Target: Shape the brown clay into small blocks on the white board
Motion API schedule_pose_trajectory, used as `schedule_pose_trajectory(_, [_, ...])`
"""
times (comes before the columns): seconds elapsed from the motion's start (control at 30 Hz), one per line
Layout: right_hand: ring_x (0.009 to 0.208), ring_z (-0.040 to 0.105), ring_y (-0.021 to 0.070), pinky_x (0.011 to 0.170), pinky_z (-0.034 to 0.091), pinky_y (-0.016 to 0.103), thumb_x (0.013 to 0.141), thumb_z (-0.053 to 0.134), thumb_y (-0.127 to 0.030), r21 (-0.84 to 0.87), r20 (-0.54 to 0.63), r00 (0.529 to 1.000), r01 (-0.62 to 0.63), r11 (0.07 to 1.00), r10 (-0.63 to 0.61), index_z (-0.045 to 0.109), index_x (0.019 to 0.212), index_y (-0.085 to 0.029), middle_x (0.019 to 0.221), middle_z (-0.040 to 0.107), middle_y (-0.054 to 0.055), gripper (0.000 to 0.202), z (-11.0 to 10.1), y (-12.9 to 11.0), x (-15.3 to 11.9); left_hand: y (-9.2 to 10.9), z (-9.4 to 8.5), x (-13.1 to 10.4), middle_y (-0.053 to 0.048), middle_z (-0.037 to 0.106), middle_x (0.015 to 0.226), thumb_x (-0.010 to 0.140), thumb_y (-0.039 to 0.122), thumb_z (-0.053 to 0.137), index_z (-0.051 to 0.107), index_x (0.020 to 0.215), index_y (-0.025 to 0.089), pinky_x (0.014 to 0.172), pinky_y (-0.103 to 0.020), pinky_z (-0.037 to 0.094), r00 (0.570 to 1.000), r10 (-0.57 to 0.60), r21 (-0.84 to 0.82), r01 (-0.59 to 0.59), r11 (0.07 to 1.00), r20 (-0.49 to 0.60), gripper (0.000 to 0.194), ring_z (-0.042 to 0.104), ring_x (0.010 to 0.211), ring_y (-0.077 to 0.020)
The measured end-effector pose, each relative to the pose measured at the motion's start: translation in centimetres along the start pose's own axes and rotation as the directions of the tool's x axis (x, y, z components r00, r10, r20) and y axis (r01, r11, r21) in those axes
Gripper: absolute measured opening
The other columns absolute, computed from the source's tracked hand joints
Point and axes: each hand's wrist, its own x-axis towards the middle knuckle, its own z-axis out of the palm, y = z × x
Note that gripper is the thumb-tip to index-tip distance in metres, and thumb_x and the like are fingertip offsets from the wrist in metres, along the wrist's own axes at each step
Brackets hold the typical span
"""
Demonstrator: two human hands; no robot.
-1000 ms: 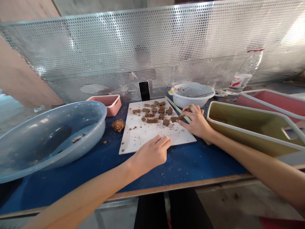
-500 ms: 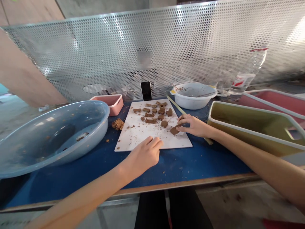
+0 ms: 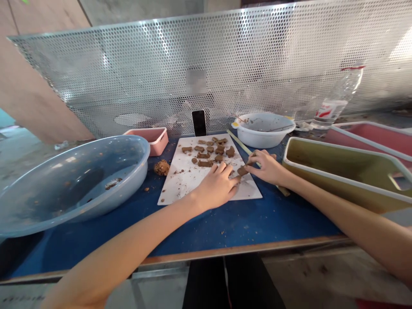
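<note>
A flat brown clay piece (image 3: 242, 171) is pinched in the fingers of my right hand (image 3: 266, 166), over the right side of a white board (image 3: 183, 189). My left hand (image 3: 217, 185) is over the board's front middle, its fingers apart, a fingertip at the near edge of that piece. Whether it grips the piece is hard to see. Beyond my hands lie several small shaped brown clay pieces (image 3: 204, 163), among crumbs. A rough brown lump (image 3: 161, 168) sits left of the board. A pale stick (image 3: 240, 143) runs along the board's right side, partly behind my right hand.
A large blue basin (image 3: 138, 171) stands at left, a pink box (image 3: 160, 143) behind it. A phone (image 3: 199, 123) leans on the perforated metal panel (image 3: 144, 81). At right are a white basin (image 3: 265, 138), an olive bin (image 3: 341, 182), a pink bin (image 3: 370, 128) and a plastic bottle (image 3: 336, 101).
My left hand has moved forward and right, from the board's front edge to the clay piece, and its fingers have spread. My right hand has shifted slightly right and up with the piece.
</note>
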Motion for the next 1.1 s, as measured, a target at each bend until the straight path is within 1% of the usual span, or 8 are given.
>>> schedule_pose_trajectory(0.17, [0.103,0.068,0.0320,0.102,0.055,0.055,0.099,0.070,-0.052,0.028,0.002,1.000,0.003,1.000,-0.003,0.080,0.083,-0.024,0.101,0.071,0.011,0.034,0.1,-0.5,0.0,-1.0,0.2,-0.7,-0.020,0.071,0.110,0.113,0.040,0.058,0.084,0.089,0.012,0.101,-0.050,0.051,0.991,0.056,0.167,-0.035,0.985,-0.122,0.046,0.061,0.117,-0.0364])
schedule_pose_trajectory(0.23, [0.105,0.068,0.0317,0.101,0.054,0.054,0.102,0.068,-0.053,0.050,0.033,0.999,0.002,0.999,-0.003,0.081,0.086,-0.025,0.104,0.072,0.011,0.035,0.2,-1.0,-0.1,-1.4,-0.4,-1.3,-0.020,0.072,0.110,0.113,0.030,0.055,0.083,0.093,0.010,0.098,-0.049,0.051,0.974,0.084,0.241,-0.031,0.970,-0.211,0.040,0.061,0.114,-0.0351])
schedule_pose_trajectory(0.37, [0.115,0.066,0.0324,0.103,0.052,0.051,0.105,0.066,-0.057,0.042,0.150,0.988,0.019,0.999,-0.025,0.082,0.093,-0.025,0.112,0.070,0.011,0.038,0.7,-3.1,-0.6,-2.0,-1.1,-2.0,-0.016,0.072,0.103,0.110,0.026,0.057,0.082,0.102,0.013,0.089,-0.047,0.053,0.931,-0.014,0.167,0.080,0.983,-0.366,0.029,0.060,0.103,-0.0326])
schedule_pose_trajectory(0.5, [0.122,0.058,0.0372,0.107,0.045,0.056,0.095,0.080,-0.063,-0.118,0.107,0.994,0.030,0.993,-0.017,0.078,0.095,-0.024,0.120,0.065,0.012,0.039,0.4,-4.3,-1.0,-1.8,-0.6,-2.2,-0.013,0.071,0.099,0.109,0.021,0.058,0.081,0.105,0.014,0.090,-0.046,0.055,0.909,-0.038,0.078,0.077,0.994,-0.416,0.025,0.059,0.103,-0.0312])
schedule_pose_trajectory(0.63, [0.122,0.056,0.0367,0.107,0.041,0.056,0.097,0.080,-0.058,-0.099,0.121,0.982,0.157,0.983,-0.145,0.082,0.111,-0.028,0.123,0.064,0.012,0.033,-0.3,-3.4,-1.0,-1.2,0.5,-2.1,-0.012,0.069,0.102,0.110,0.023,0.063,0.083,0.102,0.015,0.098,-0.046,0.056,0.932,-0.114,-0.071,0.096,0.993,-0.343,0.023,0.056,0.108,-0.0305])
schedule_pose_trajectory(0.73, [0.121,0.056,0.0360,0.105,0.040,0.054,0.098,0.081,-0.055,-0.069,0.137,0.962,0.247,0.967,-0.236,0.086,0.116,-0.032,0.124,0.065,0.012,0.029,-0.1,-2.4,-1.0,-0.8,1.4,-1.9,-0.010,0.067,0.104,0.109,0.034,0.073,0.086,0.103,0.019,0.101,-0.046,0.055,0.947,-0.210,-0.244,0.150,0.958,-0.245,0.021,0.053,0.108,-0.0296])
schedule_pose_trajectory(0.87, [0.116,0.056,0.0326,0.100,0.037,0.051,0.102,0.078,-0.051,-0.046,0.128,0.949,0.295,0.955,-0.287,0.090,0.106,-0.035,0.122,0.068,0.010,0.021,0.7,-1.9,-1.0,-0.4,2.3,-1.0,-0.010,0.065,0.110,0.104,0.039,0.081,0.089,0.114,0.025,0.107,-0.050,0.052,0.955,-0.266,-0.339,0.208,0.917,-0.133,0.020,0.051,0.113,-0.0309])
schedule_pose_trajectory(1.1, [0.115,0.056,0.0326,0.100,0.037,0.051,0.099,0.082,-0.050,-0.063,0.093,0.958,0.278,0.959,-0.272,0.092,0.098,-0.038,0.118,0.070,0.009,0.016,1.3,-2.1,-1.1,-0.5,3.1,0.0,-0.011,0.066,0.108,0.103,0.040,0.080,0.091,0.112,0.026,0.106,-0.053,0.050,0.942,-0.336,-0.376,0.309,0.874,-0.006,0.020,0.049,0.116,-0.0344])
